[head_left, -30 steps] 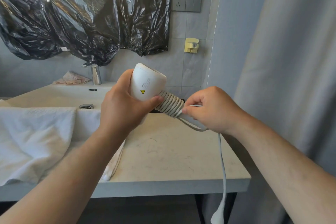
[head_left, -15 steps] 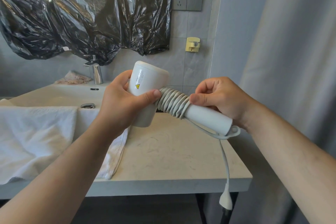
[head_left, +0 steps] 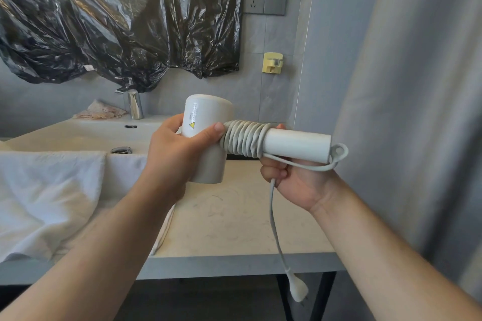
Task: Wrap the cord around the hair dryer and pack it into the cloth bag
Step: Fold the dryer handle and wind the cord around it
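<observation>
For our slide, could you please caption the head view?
Left hand grips white hair dryer; right hand holds cord part-wound round handle, plug dangling.

Bare countertop [head_left: 234,229] lies open at lower centre, hemmed by the white towel [head_left: 47,203] heaped at lower left and the cord [head_left: 271,216] dangling at its right; the grey curtain [head_left: 417,112] closes off the frame's right side.

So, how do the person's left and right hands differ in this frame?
The left hand wraps the barrel of the white plastic hair dryer, thumb beside the coils; the right hand grips the pale grey cord beneath the handle. The left hand shows its back, while the right shows curled fingers with the cord's tail hanging from them. Both are closed round something.
</observation>
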Motion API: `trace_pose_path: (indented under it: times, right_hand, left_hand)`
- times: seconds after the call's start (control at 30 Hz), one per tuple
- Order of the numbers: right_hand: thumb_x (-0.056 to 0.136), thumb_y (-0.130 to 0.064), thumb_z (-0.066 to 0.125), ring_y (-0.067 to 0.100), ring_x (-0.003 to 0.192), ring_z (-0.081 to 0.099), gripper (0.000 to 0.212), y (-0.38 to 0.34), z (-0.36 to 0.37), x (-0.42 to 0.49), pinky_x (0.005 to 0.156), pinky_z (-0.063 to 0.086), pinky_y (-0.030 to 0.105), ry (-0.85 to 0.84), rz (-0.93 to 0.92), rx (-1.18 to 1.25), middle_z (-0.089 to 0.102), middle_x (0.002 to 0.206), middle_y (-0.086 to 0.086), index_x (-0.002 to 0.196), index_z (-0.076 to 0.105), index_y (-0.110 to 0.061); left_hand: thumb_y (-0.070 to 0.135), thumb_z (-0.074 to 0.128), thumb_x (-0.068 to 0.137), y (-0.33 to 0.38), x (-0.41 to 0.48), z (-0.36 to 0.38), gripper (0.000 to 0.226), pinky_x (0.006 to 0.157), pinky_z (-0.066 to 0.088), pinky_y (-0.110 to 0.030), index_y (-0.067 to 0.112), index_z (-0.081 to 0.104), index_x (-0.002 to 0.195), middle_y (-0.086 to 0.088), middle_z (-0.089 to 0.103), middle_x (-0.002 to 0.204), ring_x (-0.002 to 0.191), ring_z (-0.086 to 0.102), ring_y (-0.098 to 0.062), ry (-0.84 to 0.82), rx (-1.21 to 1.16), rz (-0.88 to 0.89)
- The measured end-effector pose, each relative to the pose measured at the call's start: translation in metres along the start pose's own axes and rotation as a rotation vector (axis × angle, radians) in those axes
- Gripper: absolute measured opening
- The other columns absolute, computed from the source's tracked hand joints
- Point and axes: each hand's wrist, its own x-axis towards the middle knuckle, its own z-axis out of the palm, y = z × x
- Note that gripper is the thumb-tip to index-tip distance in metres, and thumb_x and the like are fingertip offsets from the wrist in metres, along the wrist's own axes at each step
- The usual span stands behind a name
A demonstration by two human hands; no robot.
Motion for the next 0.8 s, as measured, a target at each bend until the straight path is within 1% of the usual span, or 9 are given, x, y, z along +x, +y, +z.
trace_pose_path:
  times: [0.07,0.13,0.23,0.33,0.37,0.43,0.5,0.6,0.8]
  right_hand:
    - [0.088,-0.006,0.044,0.004,0.043,0.027,0.025,0.006,0.0,-0.002,0.042,0.017,0.017,0.01,-0.016,-0.028,0.039,0.059,-0.005,0.072,0.057,-0.02]
    - [0.093,0.0,0.038,0.004,0.043,0.024,0.029,0.013,0.003,-0.004,0.041,0.015,0.017,0.082,-0.047,-0.176,0.04,0.062,-0.002,0.073,0.051,-0.017]
    - [0.099,-0.007,0.039,0.007,0.044,0.024,0.03,0.026,0.01,-0.008,0.041,0.019,0.019,0.22,-0.165,-0.621,0.041,0.062,0.002,0.071,0.045,-0.015]
    - [0.099,-0.012,0.039,0.006,0.045,0.033,0.029,0.028,0.019,-0.014,0.048,0.029,0.02,0.254,-0.232,-1.045,0.045,0.062,0.001,0.072,0.047,-0.013]
    - [0.1,-0.013,0.039,0.008,0.047,0.038,0.029,0.026,0.021,-0.017,0.049,0.031,0.02,0.25,-0.234,-1.149,0.049,0.063,0.003,0.074,0.05,-0.01]
    - [0.101,-0.017,0.039,0.016,0.062,0.05,0.032,0.024,0.024,-0.021,0.052,0.034,0.021,0.229,-0.237,-1.285,0.059,0.072,0.01,0.074,0.052,-0.006]
    - [0.101,-0.022,0.04,0.02,0.062,0.051,0.037,0.024,0.024,-0.023,0.056,0.037,0.03,0.212,-0.267,-1.429,0.061,0.071,0.011,0.07,0.051,-0.005]
    - [0.1,-0.027,0.041,0.022,0.06,0.053,0.038,0.023,0.021,-0.022,0.058,0.044,0.038,0.203,-0.286,-1.553,0.059,0.064,0.008,0.068,0.052,-0.009]
    - [0.098,-0.025,0.046,0.017,0.055,0.048,0.04,0.012,0.02,-0.02,0.054,0.039,0.033,0.134,-0.235,-1.584,0.053,0.057,0.002,0.06,0.048,-0.017]
  left_hand:
    - [0.041,0.084,0.06,-0.002,-0.001,0.0,0.059,0.069,0.061,-0.045,0.013,0.068,0.109,-0.011,0.075,0.099,0.082,0.072,-0.024,0.034,-0.007,-0.026]
    - [0.041,0.083,0.06,-0.002,-0.001,0.001,0.057,0.069,0.061,-0.044,0.012,0.068,0.107,-0.013,0.075,0.1,0.08,0.071,-0.023,0.07,-0.04,-0.042]
    - [0.039,0.086,0.062,0.001,-0.002,0.003,0.053,0.07,0.061,-0.044,0.011,0.069,0.104,-0.012,0.074,0.098,0.077,0.07,-0.02,0.147,-0.067,-0.03]
    - [0.03,0.088,0.069,0.001,-0.003,0.006,0.036,0.07,0.061,-0.041,0.019,0.067,0.096,-0.002,0.072,0.088,0.072,0.067,-0.014,0.243,-0.056,0.027]
    - [0.028,0.088,0.07,0.001,-0.003,0.006,0.031,0.07,0.062,-0.041,0.023,0.065,0.091,0.001,0.07,0.085,0.07,0.065,-0.012,0.27,-0.047,0.045]
    - [0.031,0.09,0.066,0.001,-0.002,0.005,0.034,0.073,0.063,-0.044,0.027,0.063,0.087,0.002,0.069,0.083,0.07,0.065,-0.012,0.3,-0.015,0.075]
    - [0.037,0.088,0.06,0.0,-0.002,0.004,0.038,0.075,0.062,-0.048,0.028,0.064,0.087,0.001,0.07,0.085,0.072,0.065,-0.014,0.312,0.025,0.098]
    - [0.04,0.086,0.059,-0.001,-0.001,0.003,0.037,0.073,0.061,-0.048,0.029,0.063,0.085,0.004,0.069,0.08,0.067,0.063,-0.009,0.321,0.118,0.16]
    - [0.051,0.085,0.056,0.0,-0.001,0.003,0.046,0.072,0.059,-0.05,0.026,0.062,0.088,0.006,0.068,0.08,0.07,0.064,-0.013,0.336,0.266,0.23]
